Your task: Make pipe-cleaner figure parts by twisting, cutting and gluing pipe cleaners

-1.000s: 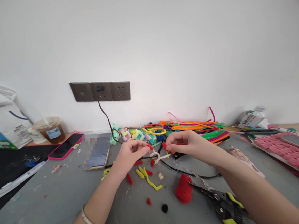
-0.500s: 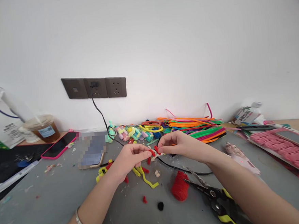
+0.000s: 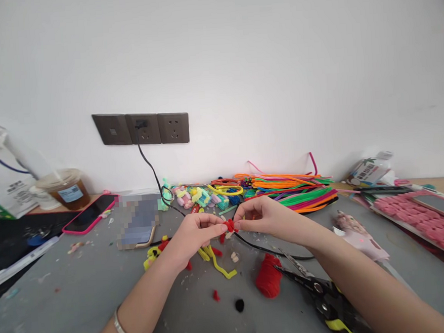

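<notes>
Between my two hands is a small red fuzzy pipe-cleaner piece (image 3: 230,226), twisted into a knot-like shape. My left hand (image 3: 204,232) pinches its left side with thumb and forefinger; my right hand (image 3: 253,217) pinches its right side. Fingertips cover part of it. Below my left hand lie yellow pipe cleaners (image 3: 218,264) and red bits. A red fuzzy roll (image 3: 268,277) sits under my right forearm, with black-and-yellow pliers (image 3: 317,286) touching it. A black pompom (image 3: 239,305) and a small red scrap (image 3: 216,295) rest nearer me.
Bundled coloured pipe cleaners (image 3: 291,184) and pastel fuzzy pieces (image 3: 197,196) line the wall. Phones (image 3: 90,214) and a drink cup (image 3: 66,190) stand left. A black cable (image 3: 151,166) runs from the socket across the table. A pink glue gun (image 3: 360,240) lies right.
The red piece has turned between my fingertips and now shows mostly red, where pale parts showed before. Both hands stay in nearly the same place.
</notes>
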The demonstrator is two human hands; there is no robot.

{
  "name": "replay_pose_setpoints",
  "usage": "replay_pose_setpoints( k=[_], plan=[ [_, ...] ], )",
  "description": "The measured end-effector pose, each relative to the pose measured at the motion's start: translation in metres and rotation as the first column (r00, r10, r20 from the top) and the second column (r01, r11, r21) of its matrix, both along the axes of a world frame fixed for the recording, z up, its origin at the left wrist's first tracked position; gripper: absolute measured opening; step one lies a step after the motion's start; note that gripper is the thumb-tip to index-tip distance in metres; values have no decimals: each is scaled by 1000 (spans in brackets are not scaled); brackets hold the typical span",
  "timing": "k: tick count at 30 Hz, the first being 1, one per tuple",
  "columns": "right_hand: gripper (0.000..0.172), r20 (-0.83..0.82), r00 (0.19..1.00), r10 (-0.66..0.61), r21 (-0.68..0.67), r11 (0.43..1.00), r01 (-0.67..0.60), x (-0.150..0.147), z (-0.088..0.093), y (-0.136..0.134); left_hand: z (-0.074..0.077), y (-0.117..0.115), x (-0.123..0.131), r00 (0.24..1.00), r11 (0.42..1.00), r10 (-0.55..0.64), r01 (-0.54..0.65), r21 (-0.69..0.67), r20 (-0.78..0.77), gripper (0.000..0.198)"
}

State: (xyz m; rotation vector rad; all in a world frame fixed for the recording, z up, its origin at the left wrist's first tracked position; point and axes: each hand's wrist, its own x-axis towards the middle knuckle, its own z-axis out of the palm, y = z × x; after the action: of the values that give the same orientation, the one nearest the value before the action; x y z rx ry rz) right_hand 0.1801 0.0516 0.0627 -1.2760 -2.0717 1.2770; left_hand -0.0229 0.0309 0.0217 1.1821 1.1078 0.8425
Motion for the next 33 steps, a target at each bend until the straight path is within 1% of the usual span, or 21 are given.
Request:
replay_pose_setpoints(
  k=[9, 13, 17, 22, 27, 33],
  plan=[
    [21, 18, 1000, -2, 17, 1000, 2, -1, 0, -1, -1, 0, -1, 999, 1000, 2, -1, 9, -41, 32],
    [22, 25, 1000, 3, 44, 999, -4, -1, 1, -2, 0, 0, -1, 999, 1000, 13, -12, 18, -51, 32],
    [24, 46, 998, -30, 78, 997, 27, 0, 0, -3, 0, 1, -1, 999, 999, 16, -14, 29, -48, 33],
    [21, -33, 998, -55, 48, 997, 57, -3, -2, -5, -1, 1, -1, 998, 998, 26, -23, 66, -51, 29],
    [17, -78, 993, -91, 39, 995, 94, -8, 0, -8, -3, 1, -1, 998, 991, 34, -25, 131, -60, 31],
    [17, -104, 990, -94, 97, 990, 104, -9, -2, -9, -5, 1, -1, 991, 978, 62, -37, 207, -116, 31]
  ],
)
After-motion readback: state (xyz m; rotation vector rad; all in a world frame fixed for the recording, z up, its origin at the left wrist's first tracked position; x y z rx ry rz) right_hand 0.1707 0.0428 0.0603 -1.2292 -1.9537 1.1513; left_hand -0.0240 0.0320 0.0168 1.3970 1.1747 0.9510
